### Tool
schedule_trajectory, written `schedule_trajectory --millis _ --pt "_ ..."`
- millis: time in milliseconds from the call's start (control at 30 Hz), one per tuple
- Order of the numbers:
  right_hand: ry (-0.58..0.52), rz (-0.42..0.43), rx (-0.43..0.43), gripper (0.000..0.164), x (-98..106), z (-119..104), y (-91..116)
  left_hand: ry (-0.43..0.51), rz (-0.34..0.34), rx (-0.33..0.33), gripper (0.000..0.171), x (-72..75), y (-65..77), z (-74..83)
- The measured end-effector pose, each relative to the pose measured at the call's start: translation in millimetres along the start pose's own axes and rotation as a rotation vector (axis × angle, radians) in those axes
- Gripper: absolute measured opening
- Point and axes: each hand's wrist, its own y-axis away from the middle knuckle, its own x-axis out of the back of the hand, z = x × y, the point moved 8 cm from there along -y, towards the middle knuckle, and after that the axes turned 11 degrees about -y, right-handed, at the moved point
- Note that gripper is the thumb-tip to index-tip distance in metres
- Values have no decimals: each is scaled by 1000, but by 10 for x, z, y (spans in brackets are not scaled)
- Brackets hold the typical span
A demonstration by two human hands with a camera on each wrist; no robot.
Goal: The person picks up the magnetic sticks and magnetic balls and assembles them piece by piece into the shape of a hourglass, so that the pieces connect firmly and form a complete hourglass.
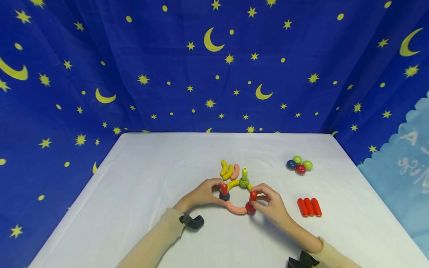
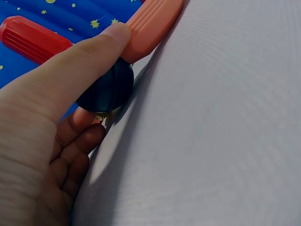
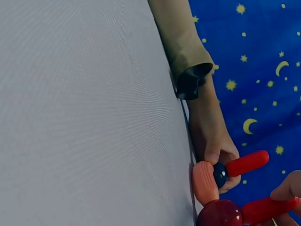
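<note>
On the white table lies a ring of balls joined by curved sticks. My left hand (image 1: pixel 201 193) grips the dark blue ball (image 2: pixel 110 89), its thumb also on the end of the pink curved stick (image 1: pixel 236 209). A red stick (image 1: pixel 224 189) stands up from that ball. With thumb and fingers, my right hand (image 1: pixel 273 208) pinches another red stick (image 1: pixel 253 196), upright on the dark red ball (image 3: pixel 220 214). At the ring's far side a green ball (image 1: pixel 244 183) carries an upright light green stick (image 1: pixel 244 173). A yellow curved stick (image 1: pixel 232 184) links the blue and green balls.
Behind the ring lie loose yellow curved sticks (image 1: pixel 223 168) and a pink one (image 1: pixel 235 172). Several loose balls (image 1: pixel 300 169) sit at the back right. Three red sticks (image 1: pixel 308 207) lie side by side at the right. A starry blue curtain (image 1: pixel 181 67) surrounds the table (image 1: pixel 167 160).
</note>
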Motion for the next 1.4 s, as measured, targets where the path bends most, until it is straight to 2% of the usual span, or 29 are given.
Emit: schedule_trajectory --millis 200,333,467,600,667,767,867,1000,1167,1400 --pt "24 12 63 27 41 -71 -18 11 3 -8 35 -3 0 -9" --pt "57 87 92 22 203 -95 -104 22 11 -27 33 6 1 -6" --pt "105 207 100 17 481 -161 -259 26 30 -44 28 20 -1 7" --pt "173 323 72 13 806 -258 -414 32 42 -39 25 26 -4 10" --pt "200 372 33 13 995 -184 -461 37 38 -37 24 22 -1 10" --pt "258 423 -14 14 1264 46 -490 46 24 -28 23 17 9 4" --pt "318 439 -26 16 1450 198 -501 44 26 -31 23 20 16 4" --pt "379 465 -59 18 1611 289 -467 45 24 -28 23 11 25 4" --pt "416 498 -141 20 1756 392 -424 57 17 -10 22 -3 26 -9" --pt "505 439 -204 27 1811 492 -425 60 24 -19 21 7 4 -12"
